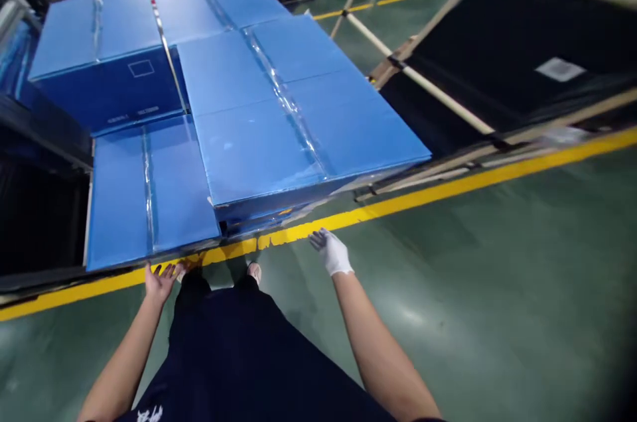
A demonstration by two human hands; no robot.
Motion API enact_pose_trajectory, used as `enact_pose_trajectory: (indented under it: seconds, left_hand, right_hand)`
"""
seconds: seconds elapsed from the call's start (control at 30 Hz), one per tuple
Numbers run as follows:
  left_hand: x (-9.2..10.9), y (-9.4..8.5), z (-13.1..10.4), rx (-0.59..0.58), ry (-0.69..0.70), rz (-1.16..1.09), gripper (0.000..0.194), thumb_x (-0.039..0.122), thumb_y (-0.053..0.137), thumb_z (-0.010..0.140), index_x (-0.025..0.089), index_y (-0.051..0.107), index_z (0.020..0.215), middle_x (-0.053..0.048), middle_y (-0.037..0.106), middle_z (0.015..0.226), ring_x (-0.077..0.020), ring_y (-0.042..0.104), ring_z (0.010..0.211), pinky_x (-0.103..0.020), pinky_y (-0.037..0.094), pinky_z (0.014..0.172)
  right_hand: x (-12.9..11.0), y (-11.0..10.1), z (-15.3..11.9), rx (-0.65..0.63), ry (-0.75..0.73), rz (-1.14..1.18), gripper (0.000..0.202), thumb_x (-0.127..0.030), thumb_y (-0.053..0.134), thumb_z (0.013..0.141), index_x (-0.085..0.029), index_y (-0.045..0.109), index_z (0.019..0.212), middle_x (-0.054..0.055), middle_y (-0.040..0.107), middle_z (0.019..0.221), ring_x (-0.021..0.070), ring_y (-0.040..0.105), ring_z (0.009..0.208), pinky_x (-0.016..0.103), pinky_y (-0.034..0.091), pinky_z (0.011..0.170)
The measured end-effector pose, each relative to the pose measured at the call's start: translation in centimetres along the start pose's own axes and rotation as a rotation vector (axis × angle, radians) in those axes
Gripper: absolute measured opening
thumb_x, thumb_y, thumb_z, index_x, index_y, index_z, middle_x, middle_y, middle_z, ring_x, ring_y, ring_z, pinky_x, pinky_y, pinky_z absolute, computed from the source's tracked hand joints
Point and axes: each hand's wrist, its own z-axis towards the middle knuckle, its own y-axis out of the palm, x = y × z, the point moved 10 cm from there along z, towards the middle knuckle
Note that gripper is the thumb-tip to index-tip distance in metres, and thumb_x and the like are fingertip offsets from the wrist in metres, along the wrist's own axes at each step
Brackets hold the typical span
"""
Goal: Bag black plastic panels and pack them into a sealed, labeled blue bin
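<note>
My left hand [160, 281] is bare, its fingers spread, just below the near edge of a low blue carton [122, 193] sealed with clear tape. Whether the fingertips touch that carton, I cannot tell. My right hand [332, 251] wears a white glove with dark fingertips. It hangs with fingers apart and nothing in them, in front of a taller stack topped by a large blue carton [249, 143]. Behind the low carton stands another blue carton [134, 87] with a printed white square on its side.
A pipe-frame rack [442, 103] with black panels stands to the right. One yellow floor line [478, 183] runs along the front of the cartons. Green floor [497, 289] spreads around my feet. Dark shelving [40, 196] is at the left.
</note>
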Motion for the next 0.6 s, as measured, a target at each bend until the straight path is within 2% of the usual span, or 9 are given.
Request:
enact_pose_trajectory:
  seconds: [0.07, 0.13, 0.2, 0.27, 0.33, 0.43, 0.53, 0.6]
  left_hand:
    - [0.5, 2.6, -1.4, -0.048, 0.008, -0.212, 0.082, 0.082, 0.036, 0.087, 0.028, 0.038, 0.149, -0.021, 0.058, 0.136, -0.0372, 0.061, 0.129, -0.064, 0.056, 0.093]
    - [1.8, 5.1, -2.6, -0.088, 0.031, -0.377, 0.097, 0.089, 0.038, 0.081, 0.03, 0.03, 0.158, -0.021, 0.048, 0.151, -0.0423, 0.049, 0.141, -0.07, 0.051, 0.097]
    - [3.5, 6.9, -3.1, -0.079, 0.08, -0.453, 0.097, 0.09, 0.037, 0.08, 0.034, 0.032, 0.159, -0.016, 0.046, 0.156, -0.0431, 0.044, 0.145, -0.071, 0.048, 0.1]
    - [5.1, 8.3, -3.0, -0.05, 0.117, -0.49, 0.091, 0.089, 0.034, 0.082, 0.035, 0.041, 0.155, -0.011, 0.051, 0.154, -0.0419, 0.046, 0.144, -0.069, 0.047, 0.102]
    - [5.9, 9.5, -2.3, -0.032, 0.103, -0.521, 0.087, 0.087, 0.032, 0.084, 0.032, 0.051, 0.15, -0.011, 0.057, 0.148, -0.0407, 0.05, 0.141, -0.066, 0.048, 0.103]
    - [6.2, 10.5, -1.0, -0.038, 0.076, -0.553, 0.085, 0.085, 0.031, 0.087, 0.027, 0.058, 0.143, -0.012, 0.062, 0.142, -0.0393, 0.055, 0.135, -0.061, 0.051, 0.102]
    - [6.5, 10.8, 0.0, -0.043, 0.109, -0.537, 0.084, 0.084, 0.026, 0.089, 0.026, 0.058, 0.141, -0.012, 0.062, 0.143, -0.0374, 0.057, 0.134, -0.057, 0.053, 0.102]
    - [6.5, 11.1, 0.5, -0.048, 0.124, -0.489, 0.086, 0.084, 0.018, 0.09, 0.026, 0.057, 0.142, -0.012, 0.06, 0.146, -0.0372, 0.055, 0.136, -0.058, 0.052, 0.103]
  right_hand:
    - [-1.2, -0.5, 1.1, -0.015, 0.022, -0.018, 0.019, -0.019, 0.062, 0.084, -0.019, 0.062, 0.104, 0.006, 0.075, 0.094, 0.0166, 0.076, 0.08, 0.032, 0.064, 0.081]
    - [-1.7, -1.0, 1.6, -0.034, 0.043, -0.04, 0.018, -0.02, 0.064, 0.083, -0.018, 0.062, 0.101, 0.009, 0.075, 0.097, 0.0186, 0.077, 0.084, 0.034, 0.064, 0.083]
    - [-1.7, -1.9, 1.4, -0.051, 0.068, -0.067, 0.018, -0.02, 0.067, 0.081, -0.017, 0.063, 0.099, 0.011, 0.076, 0.099, 0.0206, 0.078, 0.086, 0.035, 0.064, 0.085]
    - [-1.4, -3.5, 0.9, -0.065, 0.104, -0.103, 0.021, -0.02, 0.07, 0.079, -0.017, 0.064, 0.099, 0.012, 0.076, 0.098, 0.0224, 0.078, 0.086, 0.037, 0.065, 0.085]
    - [-1.1, -5.8, 0.2, -0.062, 0.146, -0.145, 0.024, -0.018, 0.071, 0.077, -0.016, 0.065, 0.1, 0.013, 0.077, 0.099, 0.0237, 0.079, 0.085, 0.038, 0.065, 0.084]
    - [-0.9, -10.9, -0.7, 0.002, 0.206, -0.199, 0.023, -0.014, 0.065, 0.077, -0.017, 0.063, 0.1, 0.017, 0.076, 0.108, 0.0245, 0.079, 0.089, 0.037, 0.066, 0.086]
    - [-0.8, -15.9, -1.5, 0.112, 0.255, -0.212, 0.024, -0.013, 0.058, 0.079, -0.02, 0.06, 0.102, 0.02, 0.07, 0.129, 0.0249, 0.076, 0.108, 0.035, 0.063, 0.092]
    - [-0.9, -17.7, -2.0, 0.153, 0.262, -0.2, 0.027, -0.013, 0.055, 0.08, -0.021, 0.06, 0.105, 0.02, 0.065, 0.139, 0.0253, 0.071, 0.119, 0.036, 0.062, 0.095]
